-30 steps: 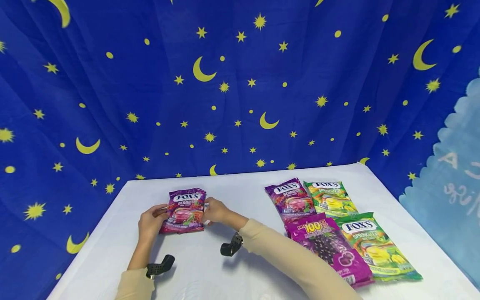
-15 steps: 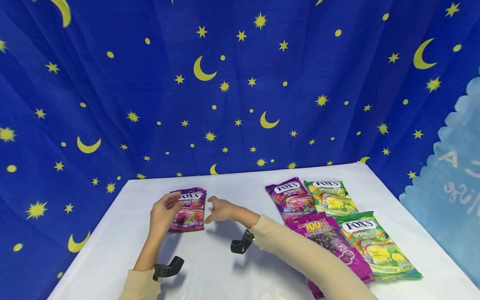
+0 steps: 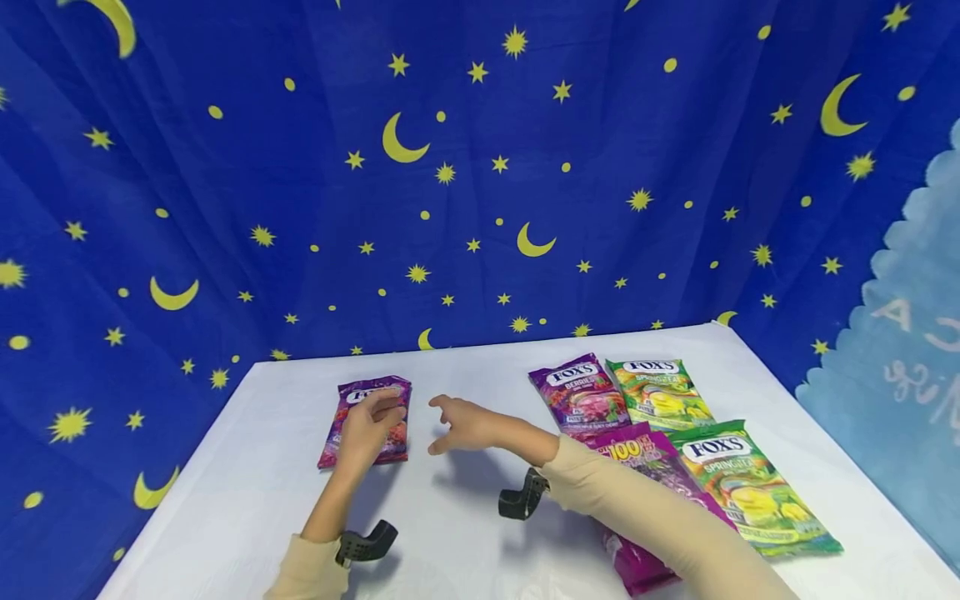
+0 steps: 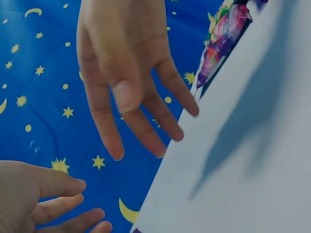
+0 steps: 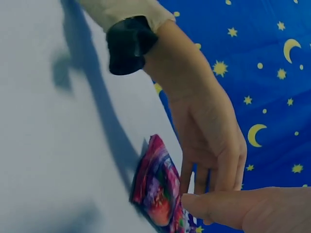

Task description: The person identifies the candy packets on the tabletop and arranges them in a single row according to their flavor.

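A purple Fox's Berries candy bag (image 3: 393, 446) lies flat at the left of the white table. My left hand (image 3: 367, 429) is over its middle, fingers loosely bent and pinching nothing, covering part of the label. To the right of that bag, my right hand (image 3: 468, 425) hovers apart from it, thumb and forefinger spread. The right wrist view has my left hand (image 5: 209, 131) beside the berries bag (image 5: 158, 189), with my right thumb (image 5: 228, 206) in front. In the left wrist view, my right hand (image 4: 126, 63) hangs with spread fingers, opposite my left hand (image 4: 29, 199).
At the right lie another Fox's Berries bag (image 3: 581, 396), two green Fox's Spring Tea bags (image 3: 663, 396), and a magenta Lot 100 bag (image 3: 637, 450). My right sleeve (image 3: 637, 508) covers part of the magenta packaging. A blue starry cloth (image 3: 480, 192) hangs behind the table (image 3: 480, 367).
Both hands have let go of the left berries bag. My left hand has shifted right over it; my right hand has drawn back to the right. The bag stays about where it was.
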### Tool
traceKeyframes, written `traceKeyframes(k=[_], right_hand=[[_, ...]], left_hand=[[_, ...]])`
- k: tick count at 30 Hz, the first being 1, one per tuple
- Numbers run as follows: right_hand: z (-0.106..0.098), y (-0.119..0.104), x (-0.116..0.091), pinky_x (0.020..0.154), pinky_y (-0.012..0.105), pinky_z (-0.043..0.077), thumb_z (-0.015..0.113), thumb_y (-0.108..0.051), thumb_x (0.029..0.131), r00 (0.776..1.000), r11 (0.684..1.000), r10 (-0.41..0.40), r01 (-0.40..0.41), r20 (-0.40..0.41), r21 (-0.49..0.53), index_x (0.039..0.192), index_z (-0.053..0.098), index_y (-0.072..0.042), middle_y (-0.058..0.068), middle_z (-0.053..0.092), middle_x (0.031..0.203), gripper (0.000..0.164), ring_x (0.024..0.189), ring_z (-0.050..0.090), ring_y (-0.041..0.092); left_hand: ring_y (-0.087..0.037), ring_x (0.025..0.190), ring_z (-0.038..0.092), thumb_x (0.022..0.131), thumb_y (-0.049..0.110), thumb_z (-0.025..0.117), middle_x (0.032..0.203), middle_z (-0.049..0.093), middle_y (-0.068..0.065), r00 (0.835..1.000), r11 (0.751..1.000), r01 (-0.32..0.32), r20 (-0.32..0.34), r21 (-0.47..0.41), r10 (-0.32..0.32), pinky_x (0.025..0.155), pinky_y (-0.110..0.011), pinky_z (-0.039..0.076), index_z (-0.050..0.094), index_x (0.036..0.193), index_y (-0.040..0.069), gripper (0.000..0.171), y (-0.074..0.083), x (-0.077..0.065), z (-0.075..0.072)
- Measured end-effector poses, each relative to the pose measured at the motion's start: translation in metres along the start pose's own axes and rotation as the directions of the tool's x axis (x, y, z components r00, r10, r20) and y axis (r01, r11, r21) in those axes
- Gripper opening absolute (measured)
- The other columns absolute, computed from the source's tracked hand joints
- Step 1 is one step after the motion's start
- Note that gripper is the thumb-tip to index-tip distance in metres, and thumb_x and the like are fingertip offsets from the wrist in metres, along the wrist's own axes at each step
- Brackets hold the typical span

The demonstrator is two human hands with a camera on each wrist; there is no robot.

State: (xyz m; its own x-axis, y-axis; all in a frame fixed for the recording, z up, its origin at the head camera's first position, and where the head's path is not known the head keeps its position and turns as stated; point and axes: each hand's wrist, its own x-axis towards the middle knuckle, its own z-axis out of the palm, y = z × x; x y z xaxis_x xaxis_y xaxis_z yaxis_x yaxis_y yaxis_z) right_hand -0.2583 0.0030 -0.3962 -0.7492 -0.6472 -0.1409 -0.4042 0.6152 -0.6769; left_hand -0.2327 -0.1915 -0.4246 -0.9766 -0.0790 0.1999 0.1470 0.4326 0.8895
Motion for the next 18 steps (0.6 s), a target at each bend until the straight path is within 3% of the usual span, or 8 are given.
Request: traceKeyframes(k=[4, 9, 18], right_hand=[[-0.007, 0.011, -0.016, 0.097, 0.041, 0.046, 0.072, -0.022, 0.087, 1.000, 0.999, -0.013, 0.013, -0.001, -0.033, 0.145, 0.034, 0.000, 0.023, 0.053, 0.130, 0.073, 0.119, 0.052, 0.032], [-0.019, 0.028, -0.034, 0.094, 0.045, 0.047, 0.071, -0.023, 0.087, 1.000, 1.000, -0.011, 0.011, -0.014, -0.004, 0.144, 0.035, 0.002, 0.024, 0.053, 0.127, 0.071, 0.113, 0.056, 0.034], [-0.042, 0.055, -0.061, 0.093, 0.050, 0.048, 0.070, -0.022, 0.088, 0.997, 0.999, 0.009, -0.006, -0.081, 0.031, 0.143, 0.036, 0.003, 0.027, 0.052, 0.127, 0.070, 0.112, 0.055, 0.039]], left_hand=[[-0.034, 0.110, 0.060, 0.092, 0.005, 0.063, 0.120, 0.063, -0.022, 1.000, 1.000, -0.008, 0.006, -0.011, 0.008, 0.093, -0.043, 0.050, 0.060, 0.125, -0.003, 0.034, 0.004, 0.000, 0.005], [-0.037, 0.110, 0.060, 0.091, 0.002, 0.063, 0.119, 0.061, -0.026, 0.998, 0.998, -0.022, 0.050, -0.051, 0.024, 0.093, -0.044, 0.050, 0.059, 0.124, -0.006, 0.034, 0.008, 0.001, 0.016], [-0.036, 0.107, 0.061, 0.090, 0.003, 0.063, 0.118, 0.062, -0.026, 0.990, 0.995, -0.003, 0.140, -0.103, 0.017, 0.093, -0.045, 0.049, 0.060, 0.122, -0.005, 0.033, 0.013, 0.000, 0.044]])
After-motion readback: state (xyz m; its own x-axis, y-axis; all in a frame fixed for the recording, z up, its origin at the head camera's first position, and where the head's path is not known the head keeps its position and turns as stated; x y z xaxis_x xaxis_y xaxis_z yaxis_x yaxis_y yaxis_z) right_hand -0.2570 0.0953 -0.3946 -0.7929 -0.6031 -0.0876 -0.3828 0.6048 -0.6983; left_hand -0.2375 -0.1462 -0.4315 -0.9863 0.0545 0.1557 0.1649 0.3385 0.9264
